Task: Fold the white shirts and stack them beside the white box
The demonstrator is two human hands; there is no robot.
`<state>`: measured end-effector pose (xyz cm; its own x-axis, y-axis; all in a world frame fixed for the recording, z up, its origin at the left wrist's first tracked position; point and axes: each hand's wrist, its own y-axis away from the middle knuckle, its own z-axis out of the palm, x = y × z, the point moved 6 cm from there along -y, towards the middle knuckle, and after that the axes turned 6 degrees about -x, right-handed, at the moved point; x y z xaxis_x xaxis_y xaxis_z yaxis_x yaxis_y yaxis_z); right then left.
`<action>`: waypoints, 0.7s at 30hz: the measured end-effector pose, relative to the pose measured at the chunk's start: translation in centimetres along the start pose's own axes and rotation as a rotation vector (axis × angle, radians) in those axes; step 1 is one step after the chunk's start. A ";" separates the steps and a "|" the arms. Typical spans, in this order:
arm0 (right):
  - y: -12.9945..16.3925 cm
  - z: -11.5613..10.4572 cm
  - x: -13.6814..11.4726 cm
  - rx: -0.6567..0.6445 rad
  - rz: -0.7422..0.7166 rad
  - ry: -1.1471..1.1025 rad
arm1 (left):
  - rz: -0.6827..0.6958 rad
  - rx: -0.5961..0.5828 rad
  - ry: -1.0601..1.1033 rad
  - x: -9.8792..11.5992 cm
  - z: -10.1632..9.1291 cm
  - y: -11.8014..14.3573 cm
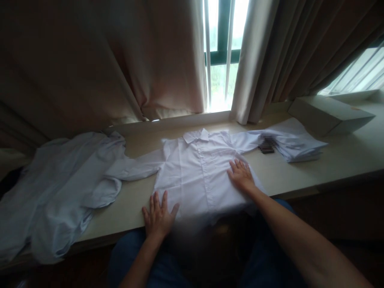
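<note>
One left hand, one right hand, grip splayed on white shirt, heaped clothes, folded stack crowding sleeves.

The shirt blurred at its bottom, a dark object was pixelated, and the left edge cropped the clothes.
</note>
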<state>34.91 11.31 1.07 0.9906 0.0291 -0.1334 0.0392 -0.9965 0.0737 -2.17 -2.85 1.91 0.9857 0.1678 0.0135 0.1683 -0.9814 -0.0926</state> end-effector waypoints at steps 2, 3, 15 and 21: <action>0.0 0.0 0.1 0.013 -0.003 -0.006 | 0.001 -0.013 -0.021 0.0 0.1 0.0; 0.0 0.0 0.1 0.021 -0.002 -0.010 | 0.002 -0.020 -0.028 0.0 0.1 0.0; 0.2 0.1 -0.2 0.029 0.003 -0.001 | -0.064 0.060 0.217 -6.9 -3.1 -5.3; 0.2 0.2 -0.4 0.024 -0.004 0.015 | -0.572 0.097 0.031 -22.2 -7.7 -10.9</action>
<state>34.46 11.12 0.99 0.9923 0.0340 -0.1190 0.0401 -0.9980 0.0495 -25.91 3.40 10.24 0.7377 0.6648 0.1173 0.6749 -0.7220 -0.1524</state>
